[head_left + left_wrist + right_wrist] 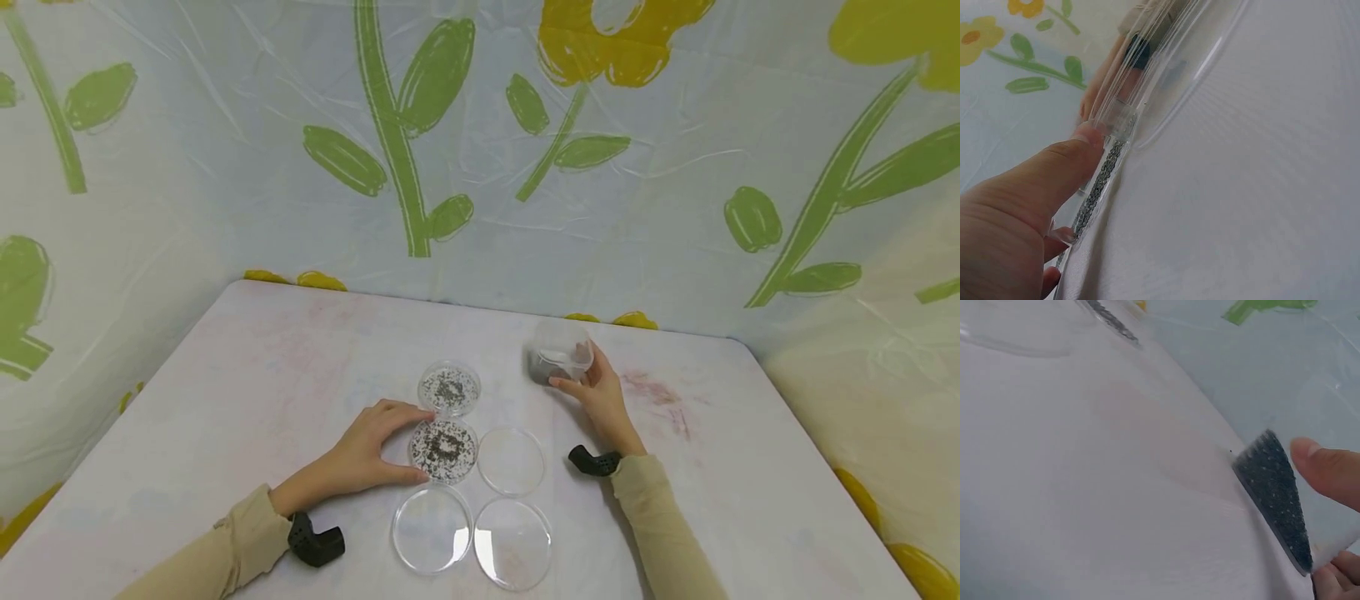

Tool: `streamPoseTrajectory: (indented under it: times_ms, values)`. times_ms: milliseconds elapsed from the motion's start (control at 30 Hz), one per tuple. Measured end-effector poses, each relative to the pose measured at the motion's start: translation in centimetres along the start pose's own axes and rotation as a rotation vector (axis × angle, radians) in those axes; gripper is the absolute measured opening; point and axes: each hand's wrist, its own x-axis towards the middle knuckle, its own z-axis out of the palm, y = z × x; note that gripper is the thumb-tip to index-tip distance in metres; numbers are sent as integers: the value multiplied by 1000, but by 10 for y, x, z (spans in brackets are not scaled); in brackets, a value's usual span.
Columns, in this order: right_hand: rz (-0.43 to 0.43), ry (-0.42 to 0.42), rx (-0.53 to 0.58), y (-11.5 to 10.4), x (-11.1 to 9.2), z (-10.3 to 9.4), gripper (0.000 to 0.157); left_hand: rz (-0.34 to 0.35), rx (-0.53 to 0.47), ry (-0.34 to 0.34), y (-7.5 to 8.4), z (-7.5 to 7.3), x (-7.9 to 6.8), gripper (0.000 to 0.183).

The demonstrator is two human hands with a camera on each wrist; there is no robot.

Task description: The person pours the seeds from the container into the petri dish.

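Note:
My left hand [365, 447] holds a round clear petri dish [446, 451] by its near left side, thumb at the front and fingers at the back. Dark grains lie scattered over the dish's bottom; seen edge-on in the left wrist view, they form a thin dark layer [1099, 190] beside my thumb. Just behind stands a second petri dish [449, 390] with similar grains. Over on the right, my right hand [602, 396] grips a clear plastic tub [564, 343]. Dark grains [1275, 503] fill its lower part in a slope, level with my thumb in the right wrist view.
Three clear round dishes or lids without grains lie close by: one [512, 461] right of the held dish, two [432, 531] in front. The pale table [300, 358] meets a flower-printed sheet [480, 167] at its back edge. Black wrist devices [315, 542] sit under both cuffs.

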Motion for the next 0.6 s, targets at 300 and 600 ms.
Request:
streamPoseTrajectory:
  times_ms: [300,600]
  values:
    - [191,200,-92,-16,-48,12,101,2,4,1,1,2,0,79]
    - [-1,124,-100,-25,-99,24,67,9,10,2,-1,1,0,79]
